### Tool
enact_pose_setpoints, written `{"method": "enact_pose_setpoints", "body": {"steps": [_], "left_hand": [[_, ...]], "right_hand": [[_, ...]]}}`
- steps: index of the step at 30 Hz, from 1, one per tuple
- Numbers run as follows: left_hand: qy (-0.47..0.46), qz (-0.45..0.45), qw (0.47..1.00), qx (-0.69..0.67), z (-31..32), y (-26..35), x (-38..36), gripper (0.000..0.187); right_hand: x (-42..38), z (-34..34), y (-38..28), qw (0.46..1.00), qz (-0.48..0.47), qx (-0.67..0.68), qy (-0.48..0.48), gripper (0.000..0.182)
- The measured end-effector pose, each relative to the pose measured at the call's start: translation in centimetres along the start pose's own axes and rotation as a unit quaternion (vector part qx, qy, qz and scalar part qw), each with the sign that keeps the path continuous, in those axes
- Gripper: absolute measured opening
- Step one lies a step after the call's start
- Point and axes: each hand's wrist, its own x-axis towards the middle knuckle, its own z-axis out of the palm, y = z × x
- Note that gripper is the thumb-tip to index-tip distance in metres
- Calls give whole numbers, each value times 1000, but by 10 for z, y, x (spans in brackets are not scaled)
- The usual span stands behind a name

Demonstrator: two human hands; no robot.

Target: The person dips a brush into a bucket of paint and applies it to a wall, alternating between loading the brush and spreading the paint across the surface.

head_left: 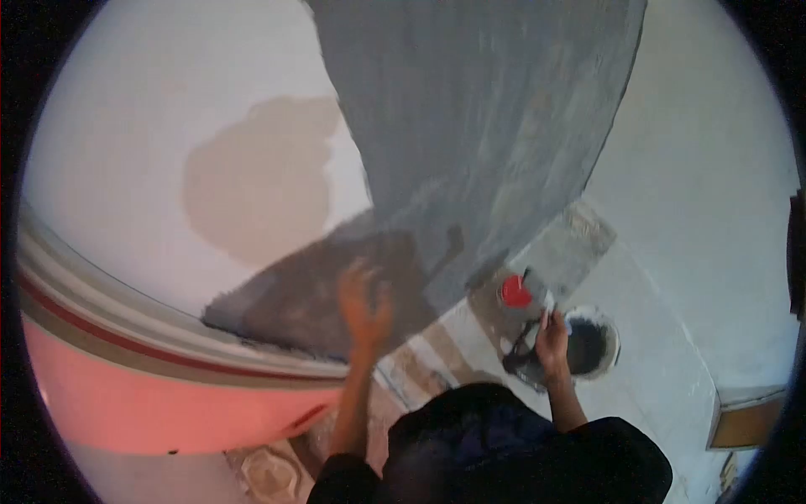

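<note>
My left hand [365, 311] is raised in front of the dark grey coating [470, 109] on the wall, fingers spread and slightly blurred, holding nothing. Lower right, my right hand [552, 340] is closed around a small tool with a pale handle [549, 300] and a greyish end; its exact kind I cannot tell. Just right of this hand is a bucket [617, 344] with a pale, smeared rim and dark grey paste inside. A red round object [515, 291] sits beyond the tool's end. Dark grey smears surround a dark shape [522, 363] left of my wrist.
White wall [126, 126] borders the coating on the left, with my shadow across both. A moulded ledge with a dark red stripe [126, 334] runs along the lower left above a pink surface [168, 395]. A pale basin-like object [270, 477] lies below. Pale wall [714, 168] rises right.
</note>
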Motion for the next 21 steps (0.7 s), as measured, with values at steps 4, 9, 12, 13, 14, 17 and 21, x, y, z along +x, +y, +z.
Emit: {"method": "enact_pose_setpoints", "body": {"steps": [4,9,12,13,14,17,21], "left_hand": [[-348,-130,915,-157,95,13,-120,29],[-590,-157,785,-103,158,33,-189,28],[-578,-67,803,-131,203,40,-245,37],[-605,-87,778,-145,215,49,-255,37],[-629,-105,755,-154,229,66,-261,38],[-703,-130,685,-139,264,124,-275,34],[-677,-68,707,-193,312,126,-325,52]], "right_hand": [[11,-27,-36,995,48,74,-52,36],[-17,-63,-75,998,-1,-3,55,41],[-42,-129,-98,987,-26,-78,139,36],[-44,-184,-99,989,-76,-85,91,35],[-57,-186,-113,980,-85,-100,150,36],[-82,-216,-150,961,-123,-89,229,37],[-67,-240,-178,921,-140,-172,319,36]]}}
